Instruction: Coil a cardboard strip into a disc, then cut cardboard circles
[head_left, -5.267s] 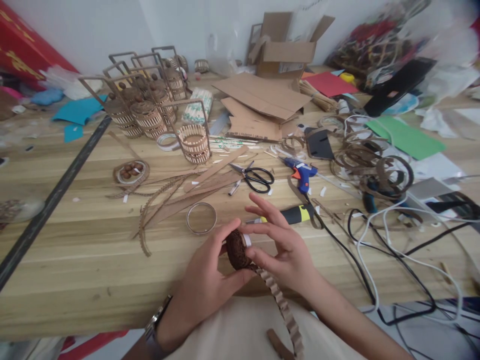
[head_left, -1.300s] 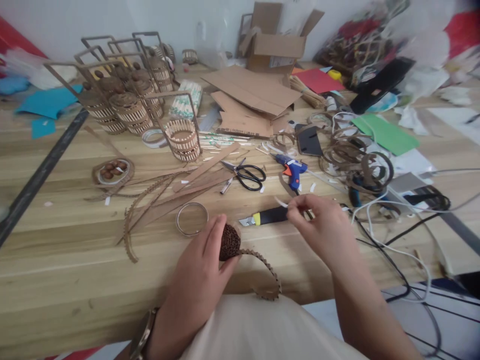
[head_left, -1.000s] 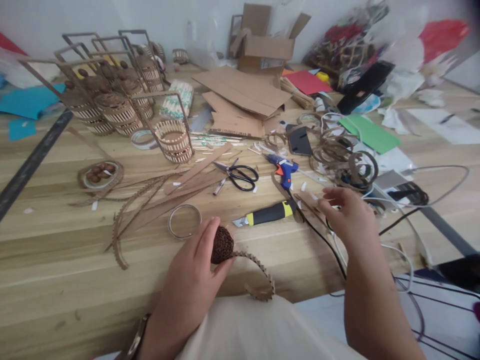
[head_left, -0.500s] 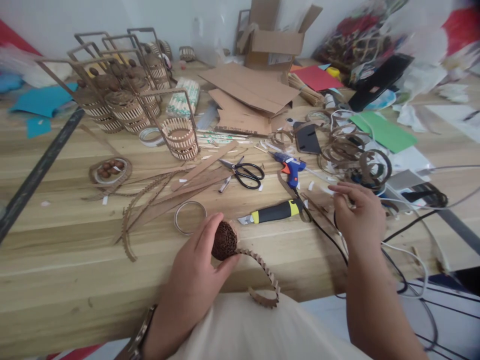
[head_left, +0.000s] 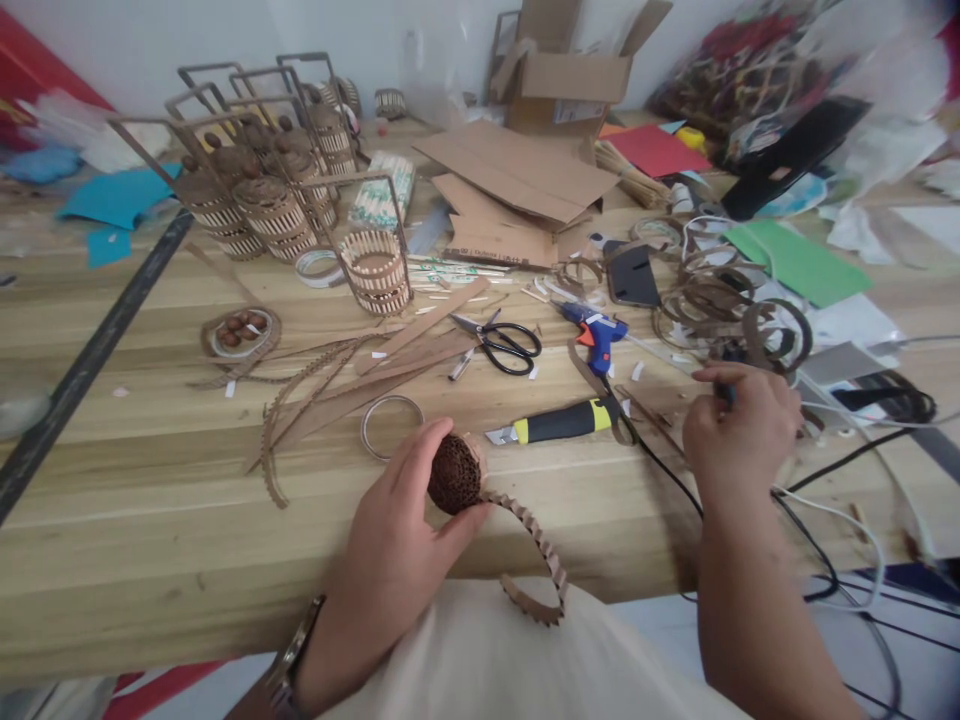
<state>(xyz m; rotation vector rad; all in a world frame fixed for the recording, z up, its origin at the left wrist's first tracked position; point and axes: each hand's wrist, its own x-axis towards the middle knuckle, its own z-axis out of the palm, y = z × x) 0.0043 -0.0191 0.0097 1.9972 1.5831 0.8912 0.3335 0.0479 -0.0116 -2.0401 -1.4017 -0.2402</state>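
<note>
My left hand (head_left: 409, 520) grips a round coil of corrugated cardboard (head_left: 454, 474), its ridged face turned toward me. From the coil a loose corrugated strip (head_left: 551, 560) curls down over my shirt. My right hand (head_left: 739, 420) is over the right of the table with its fingers curled closed; a small dark thing shows between them, too little to name. Left of it lies a yellow and black utility knife (head_left: 566, 422), blade toward the coil. Behind the knife rest a blue hot glue gun (head_left: 598, 335) and black-handled scissors (head_left: 510, 348). A tape ring (head_left: 365, 432) sits beside my left fingers.
Several stick-and-cardboard lanterns (head_left: 274, 215) stand at the back left, and an open one (head_left: 377, 285) nearer. Cardboard sheets (head_left: 517, 170), strips (head_left: 424, 355) and a bowl of brown balls (head_left: 217, 345) lie about. Cables (head_left: 660, 465) and cardboard rings (head_left: 705, 290) crowd the right.
The view has shifted, so the table's things appear a little further right. My right hand has turned slightly, its fingers still curled. My left hand keeps its hold on the coil.
</note>
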